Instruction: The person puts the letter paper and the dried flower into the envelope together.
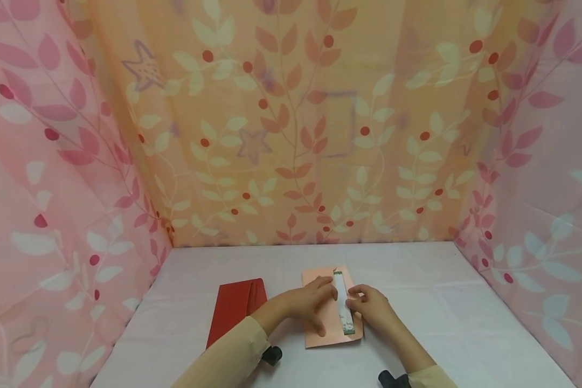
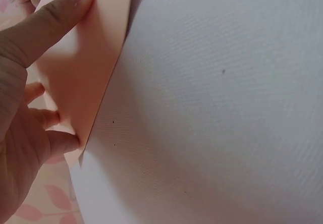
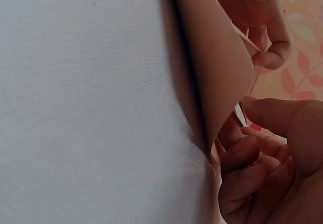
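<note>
Both hands meet on a peach envelope (image 1: 327, 331) lying flat on the white table (image 1: 465, 323), a little right of centre near the front edge. The left hand (image 1: 310, 303) lies over the envelope's left half, fingers fairly straight and pointing toward 2 o'clock, fingertips at the left edge of a narrow white strip (image 1: 343, 307) with a green pattern that runs along the envelope from 12 to 6 o'clock. In the left wrist view the thumb (image 2: 55, 17) and curled fingers (image 2: 55, 141) hold the envelope's (image 2: 86, 67) edge between them. The right hand (image 1: 371, 306) sits at the strip's right edge, fingers bent; the right wrist view shows them curled (image 3: 252, 153) under the lifted envelope (image 3: 217, 77) edge, pinching it. A red envelope (image 1: 235, 307) lies at 9 o'clock from the peach one, close beside the left forearm, apart from both hands. Leaf-patterned pink cloth (image 1: 291, 134) walls the table on three sides.
</note>
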Tool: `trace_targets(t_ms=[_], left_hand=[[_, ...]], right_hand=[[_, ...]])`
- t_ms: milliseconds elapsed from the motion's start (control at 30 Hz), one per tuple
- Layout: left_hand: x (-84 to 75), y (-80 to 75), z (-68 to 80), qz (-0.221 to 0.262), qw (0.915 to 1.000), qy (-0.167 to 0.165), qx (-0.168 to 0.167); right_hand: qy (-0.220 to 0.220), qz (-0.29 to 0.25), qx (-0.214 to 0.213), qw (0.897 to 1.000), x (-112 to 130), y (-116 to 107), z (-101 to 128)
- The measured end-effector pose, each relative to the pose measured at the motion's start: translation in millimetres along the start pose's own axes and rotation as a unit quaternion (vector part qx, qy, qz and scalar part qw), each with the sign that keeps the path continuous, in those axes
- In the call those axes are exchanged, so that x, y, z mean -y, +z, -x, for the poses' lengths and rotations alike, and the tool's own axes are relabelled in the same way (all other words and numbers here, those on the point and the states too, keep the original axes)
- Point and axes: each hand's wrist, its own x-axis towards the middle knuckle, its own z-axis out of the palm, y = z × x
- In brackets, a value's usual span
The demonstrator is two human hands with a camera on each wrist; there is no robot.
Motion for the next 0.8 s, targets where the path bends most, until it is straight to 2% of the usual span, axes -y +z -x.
trace_targets(t_ms=[133, 367, 600, 800], left_hand=[[-1.8, -1.8, 0.1, 0.012, 0.9998, 0.012, 0.013], [0.7, -0.9, -0.3, 0.008, 0.9997, 0.018, 0.014], [2.2, -1.5, -0.4, 0.01, 0.9997, 0.021, 0.013], [2.7, -1.3, 0.9, 0.014, 0.9995, 0.026, 0.01]], right_hand=[[0.009, 0.0, -0.005, 1.0, 0, 1, -2], [-0.015, 0.009, 0.013, 1.0, -6, 4, -5], [-0.026, 0.004, -0.001, 1.0, -2, 12, -3], [-0.03, -0.014, 0.031, 0.999, 0, 16, -3]])
